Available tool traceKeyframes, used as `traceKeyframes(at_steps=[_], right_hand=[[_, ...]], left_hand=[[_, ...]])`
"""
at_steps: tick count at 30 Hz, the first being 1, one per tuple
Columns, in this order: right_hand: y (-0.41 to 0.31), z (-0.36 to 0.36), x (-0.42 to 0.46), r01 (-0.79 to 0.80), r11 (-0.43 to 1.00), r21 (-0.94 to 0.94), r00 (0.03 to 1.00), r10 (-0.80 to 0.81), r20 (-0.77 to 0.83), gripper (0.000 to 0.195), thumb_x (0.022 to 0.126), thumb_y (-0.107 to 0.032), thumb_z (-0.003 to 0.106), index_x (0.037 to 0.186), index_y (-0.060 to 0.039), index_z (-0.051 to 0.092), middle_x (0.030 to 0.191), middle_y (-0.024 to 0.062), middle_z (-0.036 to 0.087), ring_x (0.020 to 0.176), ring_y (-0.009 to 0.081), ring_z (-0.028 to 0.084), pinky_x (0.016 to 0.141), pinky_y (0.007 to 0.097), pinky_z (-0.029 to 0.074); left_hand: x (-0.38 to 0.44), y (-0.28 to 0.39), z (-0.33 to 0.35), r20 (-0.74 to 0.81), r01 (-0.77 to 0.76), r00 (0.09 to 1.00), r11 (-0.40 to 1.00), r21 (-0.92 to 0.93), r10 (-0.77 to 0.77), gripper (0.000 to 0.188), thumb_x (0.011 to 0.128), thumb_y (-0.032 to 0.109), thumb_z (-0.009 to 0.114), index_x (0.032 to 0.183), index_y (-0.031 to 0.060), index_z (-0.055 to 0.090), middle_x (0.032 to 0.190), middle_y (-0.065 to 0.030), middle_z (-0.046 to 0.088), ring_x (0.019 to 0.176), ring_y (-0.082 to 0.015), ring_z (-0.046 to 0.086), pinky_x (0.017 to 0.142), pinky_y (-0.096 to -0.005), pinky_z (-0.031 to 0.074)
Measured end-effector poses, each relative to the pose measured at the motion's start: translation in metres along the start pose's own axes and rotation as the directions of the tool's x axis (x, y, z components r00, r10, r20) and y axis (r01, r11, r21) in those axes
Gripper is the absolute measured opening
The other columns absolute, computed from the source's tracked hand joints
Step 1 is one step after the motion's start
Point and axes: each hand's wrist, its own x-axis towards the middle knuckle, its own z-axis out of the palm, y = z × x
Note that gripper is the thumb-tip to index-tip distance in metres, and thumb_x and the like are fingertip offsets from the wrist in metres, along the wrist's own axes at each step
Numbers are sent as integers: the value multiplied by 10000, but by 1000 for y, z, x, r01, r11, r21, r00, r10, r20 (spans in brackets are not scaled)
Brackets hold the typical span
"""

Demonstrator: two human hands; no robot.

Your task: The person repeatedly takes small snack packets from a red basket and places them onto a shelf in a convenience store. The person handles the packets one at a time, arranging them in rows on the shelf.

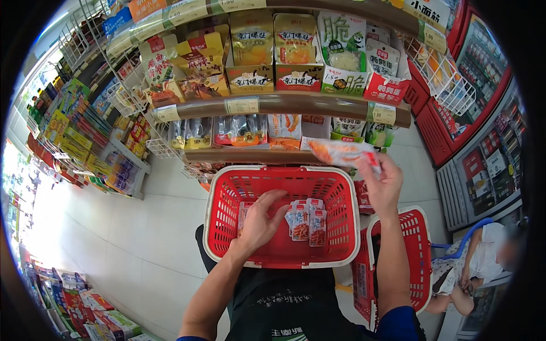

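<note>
A red plastic shopping basket (282, 260) with a white rim lies before me. My left hand (263, 219) is inside it, fingers curved and apart, with no object visible in them. Right of that hand, several small snack packets (300, 221) lie on the basket floor; another packet (244, 213) shows partly at the left, beside the hand. My right hand (381, 179), raised over the basket's upper right corner, grips a blurred orange and white snack packet (341, 153) between thumb and fingers, in front of the lower shelf.
Shelves of bagged snacks (254, 106) stand just beyond the basket. A second red basket (418, 255) is at my right. A seated person (473, 255) is at the far right, near glass-door coolers (482, 72). Snack racks (85, 145) stand left; boxed goods (94, 311) lie lower left.
</note>
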Motion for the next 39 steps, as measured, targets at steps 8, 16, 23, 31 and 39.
traceKeyframes(at_steps=[8,16,23,31,39], right_hand=[[9,29,30,327,885,-332,927,-368,-69,97,860,-8,730,920,31,665,885,137,726,749,208,707,673,291,550],[37,60,52,466,732,-497,870,-482,106,82,835,-60,702,885,-40,640,842,122,700,726,328,677,637,398,550],[78,68,107,563,472,-678,810,-476,342,154,862,-146,667,990,-60,667,944,160,683,896,372,641,811,490,502],[84,81,146,217,575,-789,952,54,302,360,971,-350,507,1173,-81,637,1179,172,660,1108,370,600,953,462,459],[58,95,150,81,637,-767,931,227,287,399,995,-417,413,1158,-112,611,1212,135,650,1103,314,613,940,455,460]], left_hand=[[46,34,13,87,-525,836,744,413,542,561,856,145,715,1365,22,515,1424,-202,483,1314,-402,461,1014,-451,490],[115,36,25,169,-579,778,588,565,605,656,802,123,715,1378,-45,447,1446,-226,448,1353,-383,425,1037,-442,481],[141,27,42,261,-534,834,590,605,487,683,804,143,714,1391,-46,420,1448,-214,445,1356,-366,415,1064,-440,458],[136,27,44,255,-528,835,580,620,488,723,805,152,719,1422,-34,392,1461,-204,430,1363,-361,397,1084,-443,439],[134,35,40,273,-504,859,616,605,434,782,797,154,739,1454,-20,351,1470,-199,408,1373,-380,381,1084,-455,440]])
